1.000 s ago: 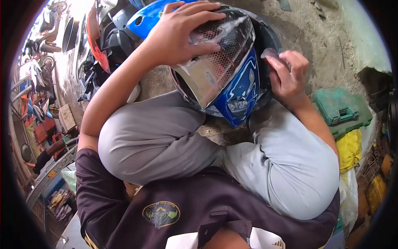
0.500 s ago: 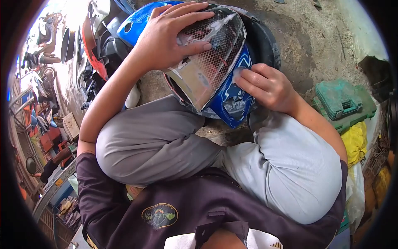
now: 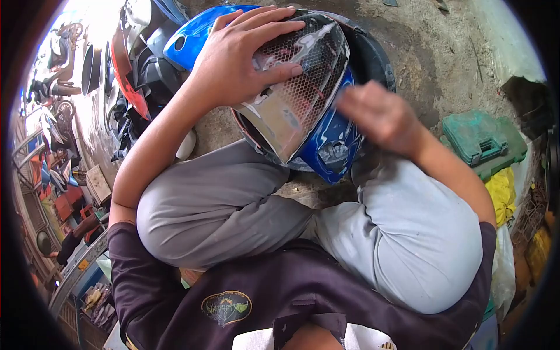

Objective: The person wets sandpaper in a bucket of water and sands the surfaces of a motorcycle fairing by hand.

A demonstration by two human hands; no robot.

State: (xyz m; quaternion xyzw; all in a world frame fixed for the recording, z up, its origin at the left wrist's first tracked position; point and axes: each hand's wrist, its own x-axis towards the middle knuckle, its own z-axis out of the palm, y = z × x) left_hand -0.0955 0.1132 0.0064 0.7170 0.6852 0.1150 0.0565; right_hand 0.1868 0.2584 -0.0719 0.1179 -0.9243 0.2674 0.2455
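Stained concrete floor (image 3: 431,55) stretches out around the seated person, lit brightly from the far left. Nearest are the folded legs in grey trousers (image 3: 216,201), with the tapered near end of a moulded panel (image 3: 303,102) pointing into the gap between the knees. Off to the right, well apart from the work, lie a yellow bag (image 3: 503,192) and, just beyond it, a green case (image 3: 475,137).

From that near end the panel's long axis runs away from the body, its far part leaning a little to the right, so it lies lengthwise between the two hands. Its blue side strip (image 3: 336,140) forms the right flank, and the right hand (image 3: 379,119) is the nearer one to it. That hand is bunched, fingertips at the strip's edge, but blurred: I cannot tell whether it touches or what it may pinch. Farther off, the left hand (image 3: 251,58) is spread wide over the honeycomb face from the left, thumb apart, fingers reaching the far edge. Beneath the panel, a black basin (image 3: 382,58) shows along the right; at far left, just past the left hand, sits a second blue piece (image 3: 201,29).
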